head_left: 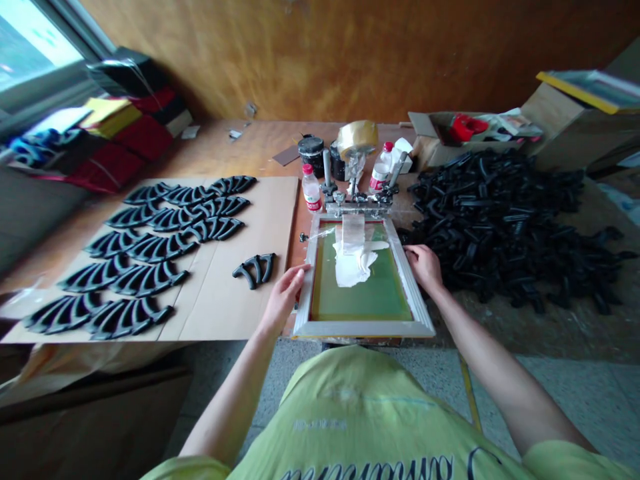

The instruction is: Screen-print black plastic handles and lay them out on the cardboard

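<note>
A screen printing frame with a pale metal rim and green mesh lies in front of me. White ink is spread over the upper middle of the mesh, against a flat pale squeegee. At the frame's left rim, my left hand is closed with its fingertips on the edge. My right hand grips the opposite rim, its fingers partly hidden. A metal hinge clamp holds the far end of the frame. Whatever lies under the frame is hidden.
Black curved handles stand in rows on cardboard at left; a few lie nearer. A large heap of black parts is at right. Red-capped bottles, a dark ink tub and tape stand behind the clamp.
</note>
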A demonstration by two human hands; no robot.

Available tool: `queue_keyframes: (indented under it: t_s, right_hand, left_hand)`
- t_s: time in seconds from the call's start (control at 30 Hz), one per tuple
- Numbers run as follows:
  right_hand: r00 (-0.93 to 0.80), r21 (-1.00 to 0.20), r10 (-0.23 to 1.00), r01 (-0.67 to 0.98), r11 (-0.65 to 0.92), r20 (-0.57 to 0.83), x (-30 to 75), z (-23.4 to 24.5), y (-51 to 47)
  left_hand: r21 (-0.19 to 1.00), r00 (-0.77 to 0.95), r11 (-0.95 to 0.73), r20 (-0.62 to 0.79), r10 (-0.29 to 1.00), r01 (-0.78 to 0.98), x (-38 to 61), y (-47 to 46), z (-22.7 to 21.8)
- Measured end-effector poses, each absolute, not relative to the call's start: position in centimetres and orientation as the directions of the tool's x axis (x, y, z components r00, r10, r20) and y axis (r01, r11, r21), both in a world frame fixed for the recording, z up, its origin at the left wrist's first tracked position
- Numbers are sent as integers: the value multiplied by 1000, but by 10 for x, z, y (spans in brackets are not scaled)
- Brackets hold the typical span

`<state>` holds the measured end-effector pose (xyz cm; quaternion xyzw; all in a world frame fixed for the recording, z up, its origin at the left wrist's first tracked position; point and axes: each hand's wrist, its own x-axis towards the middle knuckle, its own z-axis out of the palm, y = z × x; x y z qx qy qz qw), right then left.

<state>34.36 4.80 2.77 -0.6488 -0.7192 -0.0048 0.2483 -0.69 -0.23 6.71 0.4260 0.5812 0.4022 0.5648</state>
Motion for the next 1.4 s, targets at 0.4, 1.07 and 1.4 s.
queue_keyframes:
  t_s: [0.4, 1.07, 1.4]
  right_hand:
    - [-448, -261, 888, 850, 458, 98, 242, 54, 68]
    - [-603, -331, 787, 721, 609, 132, 261, 43, 25]
    - [-43, -479, 924, 845, 237, 380, 317, 105, 122]
  left_hand:
    - [894, -78, 361, -353, 932, 267, -8, -5, -26]
    - [916, -75, 383, -377, 923, 118, -4, -10, -16]
    - [966, -75, 249, -254, 964, -75, -7, 9, 82]
